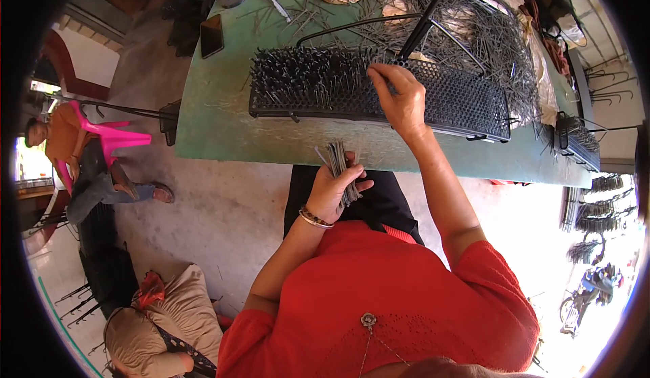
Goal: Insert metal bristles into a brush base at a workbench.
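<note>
While the person in a red knitted top faces a green counter with a worn front edge, their left hand, at the centre of the view, holds a bundle of thin grey metal rods, its fingers wrapped round it just off that edge. Bracelets circle the left wrist.

Toward 1 o'clock, the right hand hangs over a long black rack full of small round holes. Its thumb and forefinger are brought narrowly together beside the standing rods; whether they pinch a rod, I cannot tell.

The rack lies along the counter from 11 to 2 o'clock. Dark upright rods crowd its 9 o'clock end, while the holes at its 3 o'clock end are bare. Behind it, at 1 o'clock, spreads a tangled heap of loose rods, and black metal bars rise in front of it. More rods lie scattered at 12 o'clock, and a dark phone rests at 11.

Off at 9 o'clock, another person sits on a bright pink chair.
</note>
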### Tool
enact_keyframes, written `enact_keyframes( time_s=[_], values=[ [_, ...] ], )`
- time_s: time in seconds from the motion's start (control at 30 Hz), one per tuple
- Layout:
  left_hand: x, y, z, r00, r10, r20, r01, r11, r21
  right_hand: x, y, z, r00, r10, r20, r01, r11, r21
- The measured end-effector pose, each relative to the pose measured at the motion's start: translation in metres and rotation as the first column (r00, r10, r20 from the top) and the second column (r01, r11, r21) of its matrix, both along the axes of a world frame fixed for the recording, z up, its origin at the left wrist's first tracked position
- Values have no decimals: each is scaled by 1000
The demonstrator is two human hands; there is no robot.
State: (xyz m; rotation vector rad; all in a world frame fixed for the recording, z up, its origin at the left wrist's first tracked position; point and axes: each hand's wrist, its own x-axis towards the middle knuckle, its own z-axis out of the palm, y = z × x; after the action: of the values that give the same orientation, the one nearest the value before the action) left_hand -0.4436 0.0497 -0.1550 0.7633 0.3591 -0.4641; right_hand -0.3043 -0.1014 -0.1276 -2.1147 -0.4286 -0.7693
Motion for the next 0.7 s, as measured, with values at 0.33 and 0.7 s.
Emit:
enact_keyframes(
  time_s=[0.33,0.7],
  values=[
    [0,0,1,999,36,14,-36,998,-43,-6,5,3,998,57,27,-48,963,-266],
    [5,-1,4,985,156,69,-151,986,-75,-51,-2,11,474,565,-676,-303,825,477]
  ],
)
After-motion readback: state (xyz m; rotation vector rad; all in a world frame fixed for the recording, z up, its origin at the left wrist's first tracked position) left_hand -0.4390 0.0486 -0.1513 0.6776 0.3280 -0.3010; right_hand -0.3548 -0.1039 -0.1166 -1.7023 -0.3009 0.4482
